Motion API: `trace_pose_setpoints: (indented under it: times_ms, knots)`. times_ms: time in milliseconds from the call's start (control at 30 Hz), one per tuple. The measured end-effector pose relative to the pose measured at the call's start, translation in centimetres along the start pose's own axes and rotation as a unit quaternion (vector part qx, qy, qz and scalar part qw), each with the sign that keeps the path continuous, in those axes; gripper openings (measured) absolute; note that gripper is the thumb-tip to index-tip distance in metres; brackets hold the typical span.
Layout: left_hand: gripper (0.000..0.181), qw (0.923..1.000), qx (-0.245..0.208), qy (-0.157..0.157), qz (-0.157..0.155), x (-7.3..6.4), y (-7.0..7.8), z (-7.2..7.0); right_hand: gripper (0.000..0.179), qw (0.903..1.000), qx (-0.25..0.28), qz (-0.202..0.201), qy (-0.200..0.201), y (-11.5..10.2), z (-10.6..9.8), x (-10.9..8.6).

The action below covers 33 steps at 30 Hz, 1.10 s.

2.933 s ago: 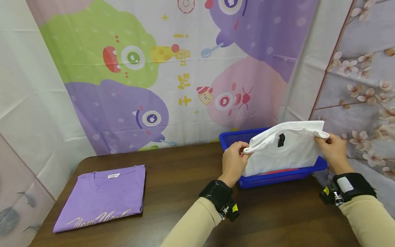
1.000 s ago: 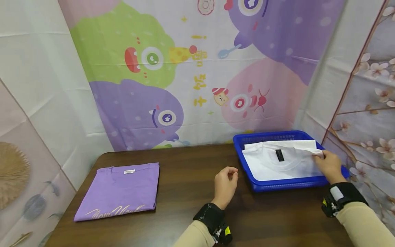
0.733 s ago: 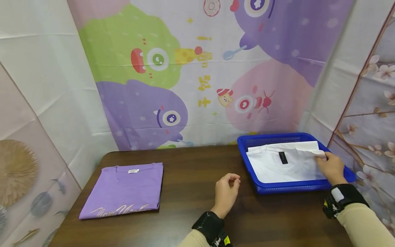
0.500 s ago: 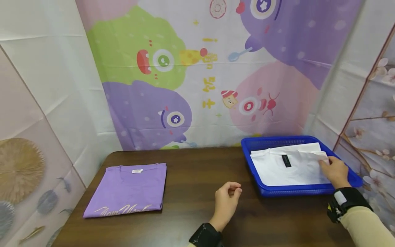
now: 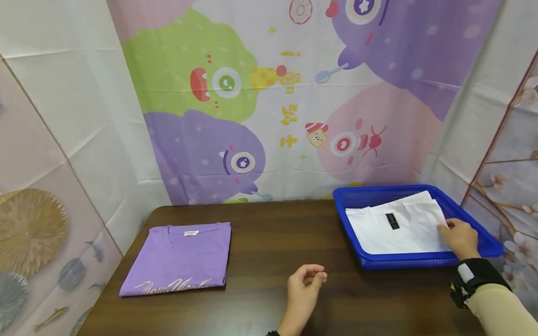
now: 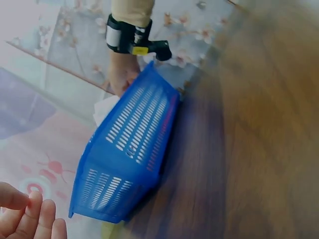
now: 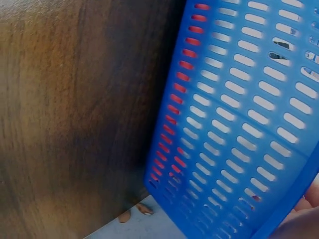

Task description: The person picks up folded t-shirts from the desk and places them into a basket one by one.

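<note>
A folded white T-shirt point(image 5: 409, 235) with a black neck label lies in a blue plastic basket point(image 5: 403, 261) at the right of the table. My right hand point(image 5: 461, 238) pinches the shirt's right edge, inside the basket's right side; in the right wrist view only a bit of that hand point(image 7: 305, 216) shows past the rim. Empty, with loosely curled fingers, my left hand point(image 5: 303, 291) hovers over the table in front and left of the basket. Something red point(image 7: 174, 109) shows through the slots low in the basket, beneath the white cloth.
A folded purple T-shirt point(image 5: 180, 261) with pale lettering lies on the left of the brown wooden table point(image 5: 269, 242). A cartoon-print curtain point(image 5: 290, 168) hangs behind the table, and a flowered cloth point(image 5: 510, 186) hangs close to the basket's right end.
Both hands held the white T-shirt upright over the basket; it now lies flat inside, its right end turned slightly backward. My left hand let go and drew back. The head view turned left.
</note>
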<state>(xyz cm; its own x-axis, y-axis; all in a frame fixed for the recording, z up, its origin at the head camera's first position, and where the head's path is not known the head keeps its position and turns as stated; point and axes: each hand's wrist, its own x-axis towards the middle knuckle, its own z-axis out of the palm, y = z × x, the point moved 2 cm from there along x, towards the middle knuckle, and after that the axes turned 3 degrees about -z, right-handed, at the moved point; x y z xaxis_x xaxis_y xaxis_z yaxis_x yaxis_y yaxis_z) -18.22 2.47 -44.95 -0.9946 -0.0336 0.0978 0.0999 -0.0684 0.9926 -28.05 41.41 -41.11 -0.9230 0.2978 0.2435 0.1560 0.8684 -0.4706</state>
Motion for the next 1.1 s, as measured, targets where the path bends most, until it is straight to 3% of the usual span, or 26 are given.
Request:
trace_pose_setpoints:
  times_ms: [233,467,667,900,1100]
  knots:
    - [0.014,0.9970,-0.046,0.001,-0.062,-1.3,-1.1,-0.2,0.041,0.9998,-0.008,0.014,-0.016,0.0,-0.2,-0.3]
    - [0.015,0.9960,-0.061,0.014,-0.063,-2.0,-2.0,-0.5,0.044,0.9991,-0.004,0.032,-0.028,-0.4,-0.3,-0.2]
    - [0.017,0.9955,-0.074,0.010,-0.058,-2.2,-1.7,-0.7,0.043,0.9988,-0.005,0.048,-0.008,-0.3,-0.8,-0.1]
    - [0.016,0.9934,-0.080,0.004,-0.082,-2.5,-1.5,-0.5,0.044,0.9979,0.004,0.062,-0.017,-0.3,-1.1,-0.1]
    - [0.018,0.9935,-0.081,0.002,-0.080,-2.7,-1.7,-0.3,0.042,0.9988,0.005,0.047,-0.011,-0.6,-1.1,-0.4]
